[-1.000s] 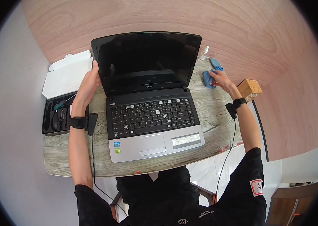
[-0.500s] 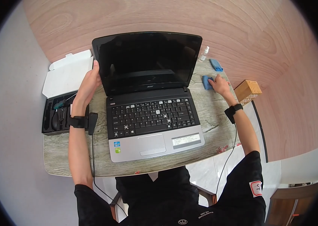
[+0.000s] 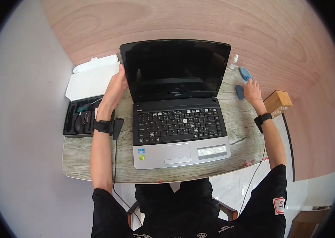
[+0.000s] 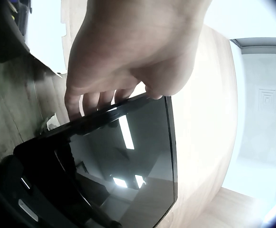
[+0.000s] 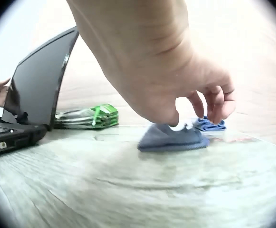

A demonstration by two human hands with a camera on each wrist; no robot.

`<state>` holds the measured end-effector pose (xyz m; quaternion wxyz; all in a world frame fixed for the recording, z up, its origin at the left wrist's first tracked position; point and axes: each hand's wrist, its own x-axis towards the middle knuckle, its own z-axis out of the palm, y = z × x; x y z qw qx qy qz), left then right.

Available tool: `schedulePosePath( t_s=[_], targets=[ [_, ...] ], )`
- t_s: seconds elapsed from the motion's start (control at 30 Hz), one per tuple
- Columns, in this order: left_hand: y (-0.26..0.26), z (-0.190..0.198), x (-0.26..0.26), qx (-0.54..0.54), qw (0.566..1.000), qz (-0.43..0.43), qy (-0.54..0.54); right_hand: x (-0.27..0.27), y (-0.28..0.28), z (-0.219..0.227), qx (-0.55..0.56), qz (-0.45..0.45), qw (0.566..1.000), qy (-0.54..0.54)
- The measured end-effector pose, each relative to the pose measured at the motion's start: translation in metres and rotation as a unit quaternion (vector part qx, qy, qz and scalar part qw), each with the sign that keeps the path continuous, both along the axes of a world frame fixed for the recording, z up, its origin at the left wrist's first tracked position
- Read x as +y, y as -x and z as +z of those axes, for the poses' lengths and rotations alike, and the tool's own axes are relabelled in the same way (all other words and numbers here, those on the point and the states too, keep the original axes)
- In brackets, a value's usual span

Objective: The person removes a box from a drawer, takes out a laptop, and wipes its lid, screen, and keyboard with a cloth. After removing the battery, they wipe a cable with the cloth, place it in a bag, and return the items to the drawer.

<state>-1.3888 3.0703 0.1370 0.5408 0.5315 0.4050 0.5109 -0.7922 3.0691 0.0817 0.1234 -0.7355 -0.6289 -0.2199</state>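
Observation:
An open laptop (image 3: 177, 155) stands on the table, its dark screen (image 3: 175, 71) raised. My left hand (image 3: 116, 89) grips the screen's left edge, the thumb at the front rim and the fingers (image 4: 91, 100) behind it. My right hand (image 3: 253, 95) is over the right edge of a folded grey-blue cloth (image 3: 239, 92) on the tabletop. In the right wrist view its fingers (image 5: 217, 102) are parted and bent loosely above the table, and the thumb is at the top of the cloth (image 5: 169, 140); whether it touches is unclear. Farther back lies another blue item (image 3: 245, 73).
A tool case (image 3: 67, 126) with a raised white lid (image 3: 92, 81) is at the left. At the back right stands a clear spray bottle (image 3: 233, 62); a wooden box (image 3: 278, 101) is beyond the right edge. A green packet (image 5: 100, 118) lies behind the laptop.
The head view has shifted, moving everything rightward in it. My right hand's fingers have spread and let go of the cloth, which lies on the table. My left hand keeps its grip on the screen.

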Motion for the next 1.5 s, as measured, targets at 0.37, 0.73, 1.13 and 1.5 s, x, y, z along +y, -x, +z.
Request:
schedulePosePath(
  t_s=[0.37,0.73,1.13,1.5],
  targets=[
    [-0.03,0.076,-0.016,-0.037,0.994,0.047,-0.089,0.038,0.155,0.126,0.692,0.314,0.65,-0.008],
    [-0.036,0.1,0.028,0.043,0.995,0.076,-0.048,0.037,0.17,0.141,0.744,0.281,0.604,0.051],
    [-0.048,0.092,0.025,-0.066,0.996,0.067,0.002,0.032,0.168,0.143,0.748,0.265,0.604,0.068],
    [-0.037,0.099,-0.002,-0.035,0.999,-0.017,0.0,0.002,0.162,0.146,0.72,0.303,0.621,0.067]
  ],
)
